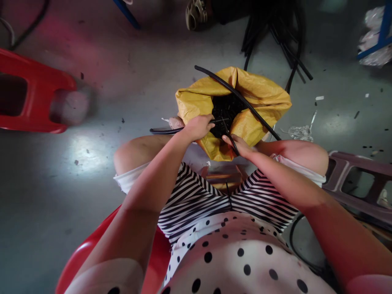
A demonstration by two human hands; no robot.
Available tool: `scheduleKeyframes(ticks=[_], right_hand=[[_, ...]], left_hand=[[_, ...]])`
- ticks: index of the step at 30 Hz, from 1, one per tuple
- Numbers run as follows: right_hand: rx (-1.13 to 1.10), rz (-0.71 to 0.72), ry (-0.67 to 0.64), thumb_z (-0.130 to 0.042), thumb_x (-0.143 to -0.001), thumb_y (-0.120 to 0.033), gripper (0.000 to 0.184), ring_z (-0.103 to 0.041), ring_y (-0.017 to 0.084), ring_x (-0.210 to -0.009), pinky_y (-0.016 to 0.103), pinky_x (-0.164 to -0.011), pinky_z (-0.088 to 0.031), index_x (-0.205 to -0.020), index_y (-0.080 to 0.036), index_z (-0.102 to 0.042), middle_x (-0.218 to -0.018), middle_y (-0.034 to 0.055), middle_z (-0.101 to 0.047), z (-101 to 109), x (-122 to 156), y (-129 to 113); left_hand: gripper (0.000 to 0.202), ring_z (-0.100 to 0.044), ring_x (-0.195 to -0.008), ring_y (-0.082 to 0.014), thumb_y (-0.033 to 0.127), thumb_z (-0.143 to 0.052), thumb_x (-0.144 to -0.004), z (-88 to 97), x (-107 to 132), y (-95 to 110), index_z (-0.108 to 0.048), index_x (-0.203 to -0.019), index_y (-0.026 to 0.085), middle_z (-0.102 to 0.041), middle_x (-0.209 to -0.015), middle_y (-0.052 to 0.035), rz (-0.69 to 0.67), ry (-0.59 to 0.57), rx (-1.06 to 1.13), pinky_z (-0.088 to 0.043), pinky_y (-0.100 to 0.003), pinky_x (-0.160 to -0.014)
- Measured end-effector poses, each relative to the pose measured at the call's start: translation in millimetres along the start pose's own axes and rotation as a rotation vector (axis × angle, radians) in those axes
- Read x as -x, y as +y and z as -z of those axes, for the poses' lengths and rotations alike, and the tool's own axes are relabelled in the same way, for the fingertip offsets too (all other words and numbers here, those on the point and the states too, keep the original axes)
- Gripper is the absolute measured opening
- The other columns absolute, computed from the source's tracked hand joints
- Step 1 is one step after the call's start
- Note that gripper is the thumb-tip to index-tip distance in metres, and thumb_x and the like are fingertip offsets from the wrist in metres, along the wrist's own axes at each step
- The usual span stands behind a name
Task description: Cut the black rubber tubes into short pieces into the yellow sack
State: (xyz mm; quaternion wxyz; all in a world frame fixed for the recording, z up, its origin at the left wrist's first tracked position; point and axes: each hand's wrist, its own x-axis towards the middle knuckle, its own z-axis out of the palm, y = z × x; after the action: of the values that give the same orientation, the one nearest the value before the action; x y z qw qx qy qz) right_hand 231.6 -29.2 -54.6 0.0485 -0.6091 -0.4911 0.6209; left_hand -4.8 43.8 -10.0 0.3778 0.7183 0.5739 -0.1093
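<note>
My left hand (198, 126) is closed around a black corrugated tube (167, 131), whose cut end sticks out past the fingers over the bag's mouth. In my right hand (241, 146) is a pair of scissors (234, 143) with dark handles. Their blades point up toward the tube's end and appear to cross it; whether they are spread is too small to tell. Below both hands a yellow woven bag (260, 87) stands with its rim folded outward between my knees. Many short black pieces (226, 107) lie inside it. Another long black tube (235, 93) rests across the bag's rim.
More black tubes (286, 45) lie on the floor beyond the bag, near another person's shoe (192, 15). A red stool (39, 81) stands at the left and a brownish plastic stool (361, 179) at the right. Clear plastic scrap (300, 132) lies on the floor.
</note>
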Motion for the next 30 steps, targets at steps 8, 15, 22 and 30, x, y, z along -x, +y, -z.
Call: scheduleKeyframes(ticks=[8, 15, 22, 30], right_hand=[[0.050, 0.049, 0.053, -0.056, -0.083, -0.110, 0.086, -0.050, 0.017, -0.068, 0.033, -0.067, -0.038, -0.072, -0.025, -0.053, -0.067, -0.0001, -0.053, -6.5, -0.8, 1.1], [0.060, 0.039, 0.123, -0.060, -0.075, -0.112, 0.088, -0.040, 0.014, -0.063, 0.032, -0.061, -0.030, -0.065, -0.026, -0.047, -0.060, -0.0033, -0.041, -5.2, -0.6, 1.7], [-0.036, -0.005, -0.024, -0.057, -0.087, -0.106, 0.083, -0.059, 0.019, -0.072, 0.032, -0.069, -0.045, -0.087, -0.023, -0.061, -0.078, 0.0017, -0.065, -2.7, -0.3, 3.5], [0.036, 0.014, -0.035, -0.061, -0.096, -0.096, 0.072, -0.063, 0.023, -0.082, 0.035, -0.078, -0.049, -0.087, -0.025, -0.060, -0.080, 0.0030, -0.067, -4.0, 0.3, -0.6]], left_hand=[[0.048, -0.073, -0.138, -0.0319, 0.033, -0.051, -0.113, -15.9, -7.4, -9.0, -0.070, -0.157, 0.022, -0.079, -0.149, -0.0135, -0.069, -0.026, -0.038, -0.056, -0.039, -0.116], [0.048, -0.073, -0.136, -0.0346, 0.032, -0.052, -0.113, -9.1, -4.5, -5.1, -0.070, -0.155, 0.017, -0.077, -0.149, -0.0188, 0.006, -0.042, -0.049, -0.056, -0.040, -0.114], [0.041, -0.074, -0.131, -0.0326, 0.034, -0.054, -0.112, -8.1, -7.3, -9.6, -0.074, -0.145, 0.020, -0.080, -0.143, -0.0159, 0.020, 0.054, 0.017, -0.056, -0.041, -0.114], [0.044, -0.074, -0.136, -0.0293, 0.034, -0.056, -0.110, -21.0, -10.6, -6.5, -0.074, -0.147, 0.020, -0.081, -0.146, -0.0119, -0.066, 0.048, 0.051, -0.057, -0.039, -0.119]])
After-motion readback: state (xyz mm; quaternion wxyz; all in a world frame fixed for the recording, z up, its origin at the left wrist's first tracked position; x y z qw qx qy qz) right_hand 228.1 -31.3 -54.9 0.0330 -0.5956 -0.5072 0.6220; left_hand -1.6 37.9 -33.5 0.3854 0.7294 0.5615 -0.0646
